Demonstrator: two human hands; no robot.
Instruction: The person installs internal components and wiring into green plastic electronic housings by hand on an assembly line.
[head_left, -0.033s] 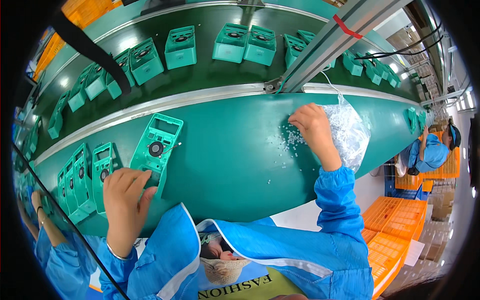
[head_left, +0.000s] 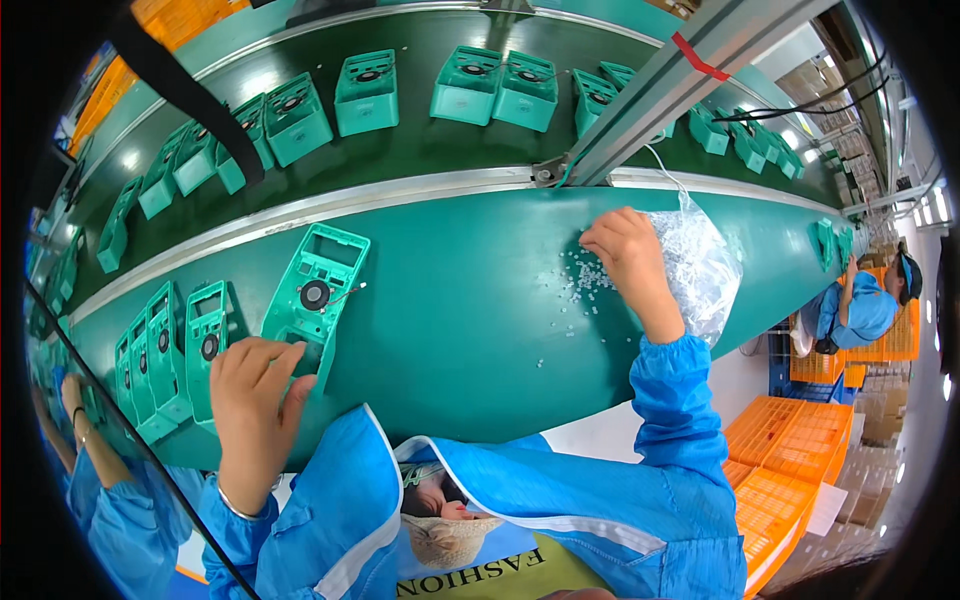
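Note:
My left hand [head_left: 250,400] grips the near end of a green plastic housing [head_left: 315,280] that has a small round black part in its middle and lies tilted on the green table [head_left: 470,340]. My right hand [head_left: 625,255] reaches forward with bunched fingertips touching a scatter of tiny clear pieces [head_left: 572,285] on the table. A clear plastic bag [head_left: 700,265] holding more such pieces lies just right of that hand. Whether the fingers pinch a piece is hidden.
Several more green housings [head_left: 170,340] stand in a row left of my left hand. Others ride the dark conveyor belt [head_left: 420,150] beyond a metal rail [head_left: 680,70]. A co-worker in blue [head_left: 860,300] sits at right by orange crates [head_left: 800,450]; another person's arm [head_left: 80,440] is at left.

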